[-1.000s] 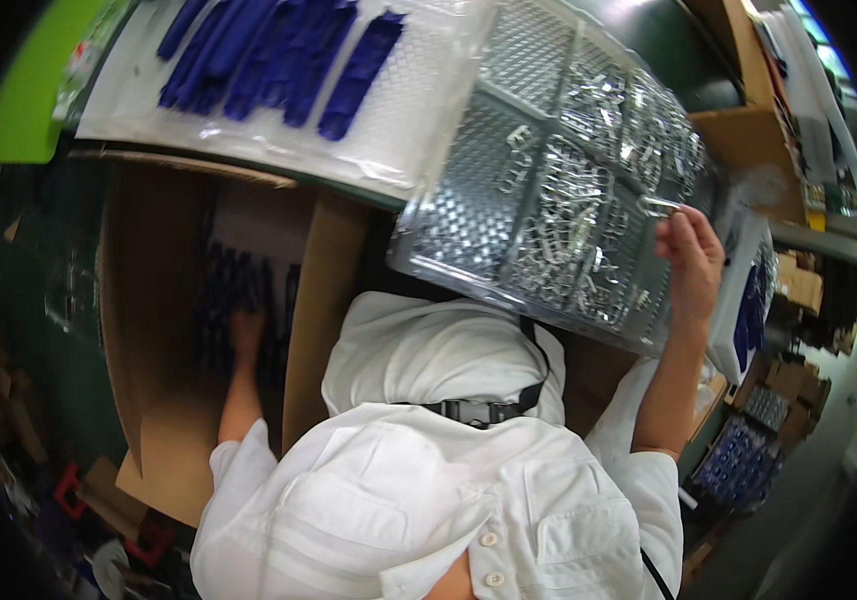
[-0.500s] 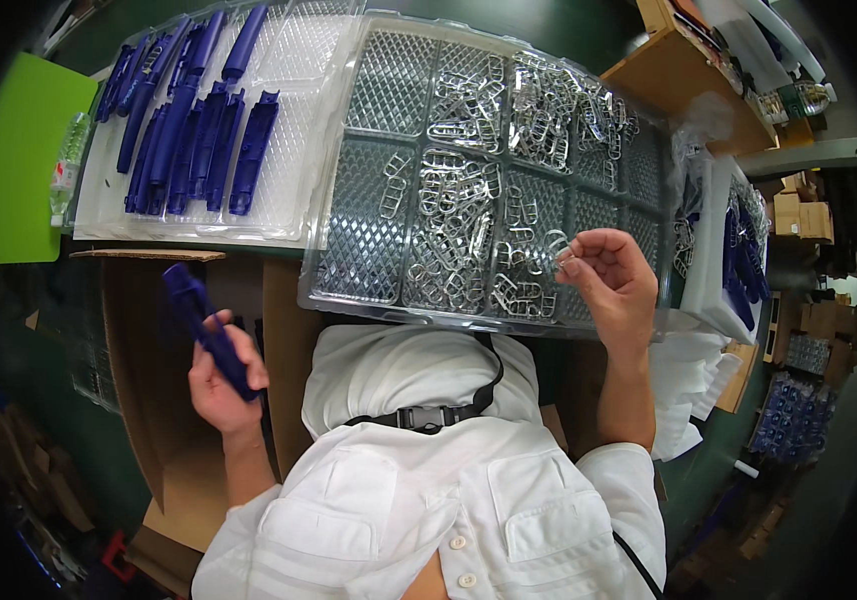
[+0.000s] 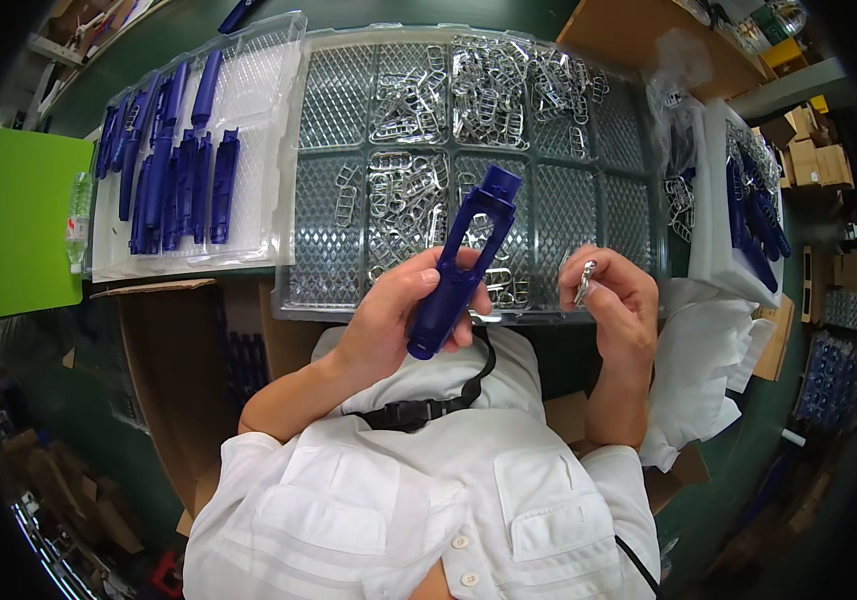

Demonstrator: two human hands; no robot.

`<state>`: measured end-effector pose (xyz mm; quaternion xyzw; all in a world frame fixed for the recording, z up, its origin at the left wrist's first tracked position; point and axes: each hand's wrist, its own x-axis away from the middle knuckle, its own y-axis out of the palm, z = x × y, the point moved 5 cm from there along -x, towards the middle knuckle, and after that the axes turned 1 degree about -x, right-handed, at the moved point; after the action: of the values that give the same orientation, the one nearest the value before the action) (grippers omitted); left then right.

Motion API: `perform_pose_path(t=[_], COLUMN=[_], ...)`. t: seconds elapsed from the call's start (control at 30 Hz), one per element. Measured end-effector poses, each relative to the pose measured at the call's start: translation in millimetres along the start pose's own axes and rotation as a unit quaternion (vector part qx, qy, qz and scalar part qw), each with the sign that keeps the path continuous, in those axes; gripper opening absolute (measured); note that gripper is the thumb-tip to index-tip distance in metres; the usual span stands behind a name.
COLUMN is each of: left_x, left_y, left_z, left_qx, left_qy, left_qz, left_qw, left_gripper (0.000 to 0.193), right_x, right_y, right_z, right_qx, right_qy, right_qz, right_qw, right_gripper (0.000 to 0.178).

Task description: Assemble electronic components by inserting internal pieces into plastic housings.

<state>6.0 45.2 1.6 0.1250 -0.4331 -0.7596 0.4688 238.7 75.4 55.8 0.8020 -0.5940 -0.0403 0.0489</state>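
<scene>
My left hand (image 3: 389,310) is closed round the lower part of a blue plastic housing (image 3: 442,312). The housing tilts up to the right over the front of a clear compartment tray (image 3: 334,270), and a long open slot shows in its upper half. To its right, my right hand (image 3: 617,305) pinches a small shiny metal clip (image 3: 585,283) between thumb and fingers. Loose metal clips (image 3: 404,190) of looped shape lie heaped in several compartments of the tray, some of them hidden behind the housing and my left hand.
A white tray (image 3: 259,200) at the left holds several blue plastic shells (image 3: 225,190). Beside it stand a clear bottle (image 3: 79,222) and a green panel (image 3: 19,225). On the right is a white foam box (image 3: 717,235) with blue parts. An open cardboard box (image 3: 164,370) sits below left.
My left hand has brought the blue housing rightward to the tray's front, in front of my body. The right hand stays near the tray's right front, its metal clip now turned more upright.
</scene>
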Motion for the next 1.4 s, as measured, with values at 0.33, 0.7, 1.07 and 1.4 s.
perform_pose_path(t=[0.33, 0.7, 1.07, 1.4], left_x=[-5.2, 2.0, 14.0, 27.4], left_y=[1.8, -23.6, -40.9, -52.6], left_z=[5.5, 15.1, 28.5, 31.7], left_qx=[-0.094, -0.134, -0.099, -0.136], left_qy=[0.002, 0.034, 0.068, 0.100], left_qz=[0.040, 0.052, 0.036, 0.025], left_qw=[0.995, 0.989, 0.992, 0.985], left_gripper=[0.052, 0.055, 0.048, 0.039], right_x=[-14.4, -31.0, -46.9, -55.6], right_y=[21.6, 60.5, 116.4, 150.3], right_z=[-17.7, -24.2, -29.5, -24.0], right_qx=[0.078, 0.105, 0.315, 0.482], right_qy=[-0.034, -0.004, -0.120, -0.231], right_qz=[0.091, 0.072, 0.055, 0.080], right_qw=[0.992, 0.992, 0.940, 0.841], right_gripper=[0.033, 0.026, 0.027, 0.019])
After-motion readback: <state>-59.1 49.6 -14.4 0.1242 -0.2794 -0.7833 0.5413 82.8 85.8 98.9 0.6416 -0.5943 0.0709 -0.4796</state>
